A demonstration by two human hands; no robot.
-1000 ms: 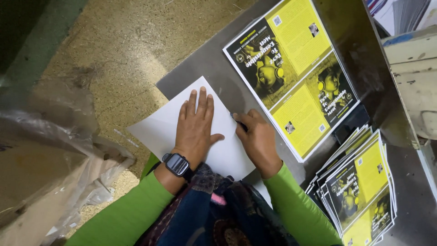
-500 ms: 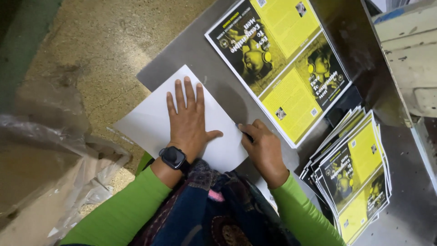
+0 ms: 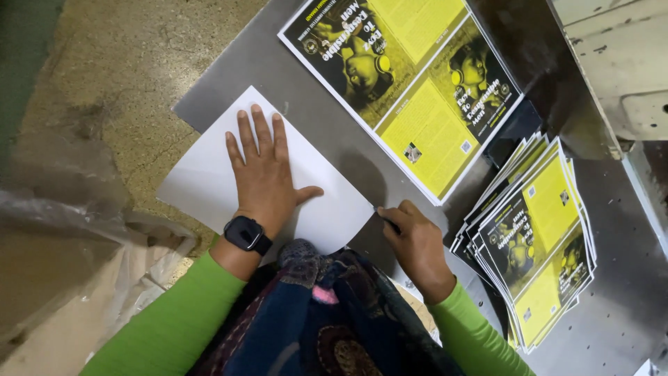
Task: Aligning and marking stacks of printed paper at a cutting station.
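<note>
Two hands work one thin, limp white sheet [image 3: 209,174]: left hand [image 3: 268,177] pressing it flat, open-palmed, right hand [image 3: 414,240] pinching its corner edge, likely best lifted there.

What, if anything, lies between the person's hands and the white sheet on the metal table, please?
Nothing visible does: the left hand lies flat on the white sheet, and the right hand is at its right corner, seemingly pinching it.
</note>
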